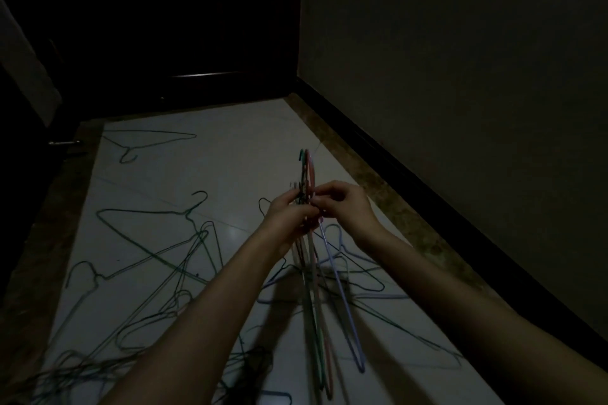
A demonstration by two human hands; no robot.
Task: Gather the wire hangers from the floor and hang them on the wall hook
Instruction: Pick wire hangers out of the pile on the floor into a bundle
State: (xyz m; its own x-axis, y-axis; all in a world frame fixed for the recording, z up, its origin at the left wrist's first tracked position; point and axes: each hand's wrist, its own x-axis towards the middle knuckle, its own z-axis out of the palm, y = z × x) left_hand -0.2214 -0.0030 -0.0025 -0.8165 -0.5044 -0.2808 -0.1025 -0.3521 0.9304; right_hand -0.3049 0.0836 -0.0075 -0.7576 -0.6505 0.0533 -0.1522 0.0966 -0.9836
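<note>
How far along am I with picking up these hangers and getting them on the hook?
Partly done. A bundle of hangers is gathered, and both your left hand and right hand grip it. Many loose hangers lie on the floor. No wall hook is in view, so hanging is not yet done.

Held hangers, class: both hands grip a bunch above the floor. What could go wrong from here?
1. The lilac hanger splays out from the bunch of hangers held by the left hand and right hand; it may slip free.
2. The bunch hangs low over the tangled hangers on the floor and might snag them.
</note>
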